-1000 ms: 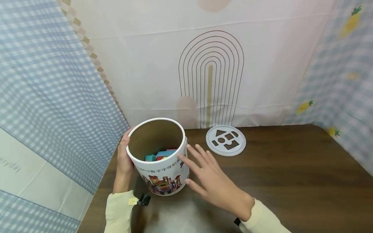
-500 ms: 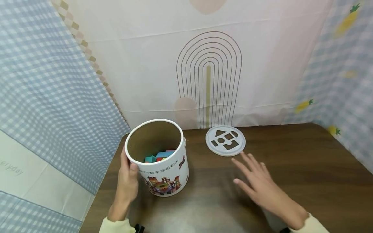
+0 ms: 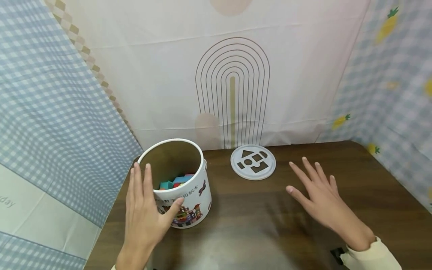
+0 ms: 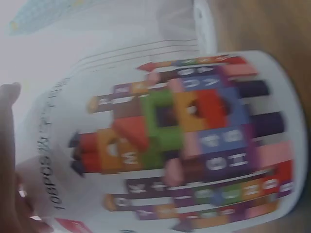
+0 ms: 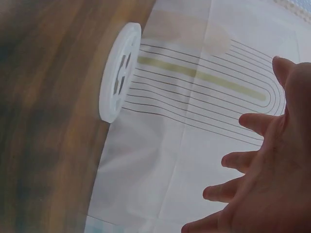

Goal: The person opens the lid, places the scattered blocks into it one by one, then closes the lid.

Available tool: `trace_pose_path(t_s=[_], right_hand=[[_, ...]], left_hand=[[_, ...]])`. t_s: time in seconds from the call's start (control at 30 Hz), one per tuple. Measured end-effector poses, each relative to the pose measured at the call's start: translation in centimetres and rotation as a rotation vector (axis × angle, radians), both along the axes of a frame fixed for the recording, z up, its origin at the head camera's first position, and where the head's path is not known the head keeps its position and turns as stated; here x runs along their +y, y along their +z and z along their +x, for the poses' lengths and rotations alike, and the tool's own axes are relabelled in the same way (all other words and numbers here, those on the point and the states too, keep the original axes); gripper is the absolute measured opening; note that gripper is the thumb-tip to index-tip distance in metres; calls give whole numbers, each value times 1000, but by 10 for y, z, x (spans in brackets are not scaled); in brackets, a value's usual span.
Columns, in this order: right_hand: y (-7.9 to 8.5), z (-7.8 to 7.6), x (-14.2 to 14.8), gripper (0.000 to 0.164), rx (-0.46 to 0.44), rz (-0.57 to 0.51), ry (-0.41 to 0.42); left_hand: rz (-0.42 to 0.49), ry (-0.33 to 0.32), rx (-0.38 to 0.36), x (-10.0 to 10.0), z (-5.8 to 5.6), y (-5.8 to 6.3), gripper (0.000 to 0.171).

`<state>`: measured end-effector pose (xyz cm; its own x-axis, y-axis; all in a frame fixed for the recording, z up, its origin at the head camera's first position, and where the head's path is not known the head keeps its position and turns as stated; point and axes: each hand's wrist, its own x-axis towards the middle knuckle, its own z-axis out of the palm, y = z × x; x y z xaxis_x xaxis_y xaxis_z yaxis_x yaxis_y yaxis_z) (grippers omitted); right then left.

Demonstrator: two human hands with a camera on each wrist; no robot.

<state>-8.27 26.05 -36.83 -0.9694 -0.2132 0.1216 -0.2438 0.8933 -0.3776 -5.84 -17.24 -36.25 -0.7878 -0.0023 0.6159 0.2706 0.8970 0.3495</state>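
A white bucket (image 3: pixel 199 195) printed with a block castle stands upright at the left of the table. Inside it lie several coloured toy blocks (image 3: pixel 177 181), partly hidden by the rim. In front of the bucket's left side is my left hand (image 3: pixel 143 210), fingers straight and thumb spread; whether it touches the bucket I cannot tell. The left wrist view is filled by the bucket's printed side (image 4: pixel 184 141). My right hand (image 3: pixel 324 198) hovers over the table with its fingers spread, holding nothing. Nearest to it is a round white lid (image 3: pixel 236 165) with shaped cut-outs, lying flat.
The dark wooden table (image 3: pixel 243 225) ends at the back against a white cloth (image 3: pixel 162 82) with an arch print. Blue checked cloth (image 3: pixel 67 112) hangs along the left, and a pineapple-patterned cloth (image 3: pixel 381 90) along the right.
The right hand has left the bucket's side and moved right, past the lid. The left hand has let go of the bucket's rim and straightened in front of it. The view has shifted slightly.
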Motion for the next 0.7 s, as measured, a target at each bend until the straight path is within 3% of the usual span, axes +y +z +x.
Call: trace_pose_path(t_s=[0.13, 0.3, 0.53, 0.7], right_hand=[[2, -6, -3, 72, -18, 10, -13], [0, -7, -4, 73, -33, 6, -33], [-6, -6, -6, 78, -43, 0, -58], [-16, -22, -12, 84, -31, -36, -61]], left_hand=[[-112, -2, -8, 3, -6, 13, 105], [-146, 2, -16, 10, -7, 17, 103], [-46, 8, 26, 16, -1, 4, 106], [15, 25, 42, 16, -4, -2, 108]])
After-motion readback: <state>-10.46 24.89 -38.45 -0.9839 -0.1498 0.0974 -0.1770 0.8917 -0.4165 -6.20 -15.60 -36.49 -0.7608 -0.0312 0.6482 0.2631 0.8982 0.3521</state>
